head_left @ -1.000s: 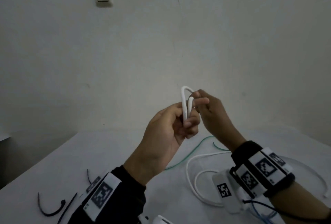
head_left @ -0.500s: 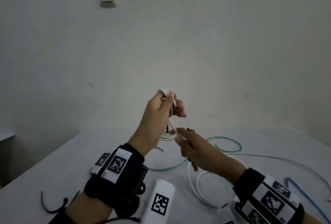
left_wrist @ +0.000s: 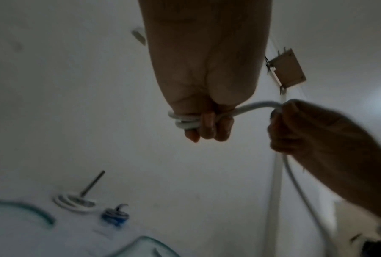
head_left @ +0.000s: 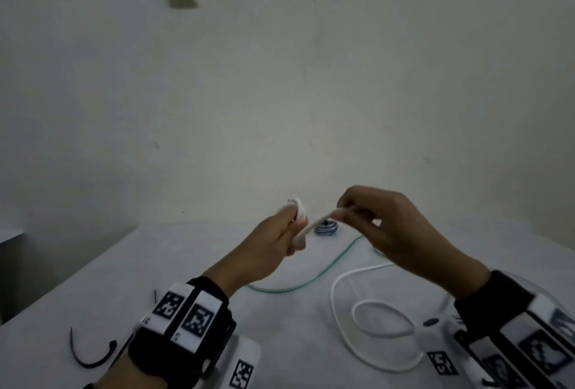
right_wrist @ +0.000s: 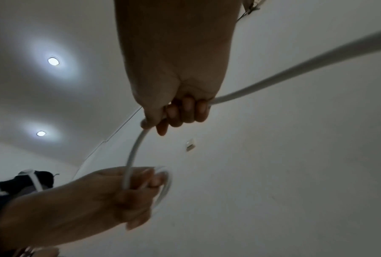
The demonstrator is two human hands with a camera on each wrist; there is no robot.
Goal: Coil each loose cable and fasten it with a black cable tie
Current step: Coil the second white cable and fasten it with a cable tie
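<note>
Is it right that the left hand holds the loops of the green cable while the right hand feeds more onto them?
No. The cable in the left hand is white, as the left wrist view shows; the right hand feeds it.

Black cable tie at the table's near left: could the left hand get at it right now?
Probably not at once. The black cable tie lies unobstructed on the table, but the left hand is raised and gripping the coiled white cable, which the right hand is feeding.
</note>
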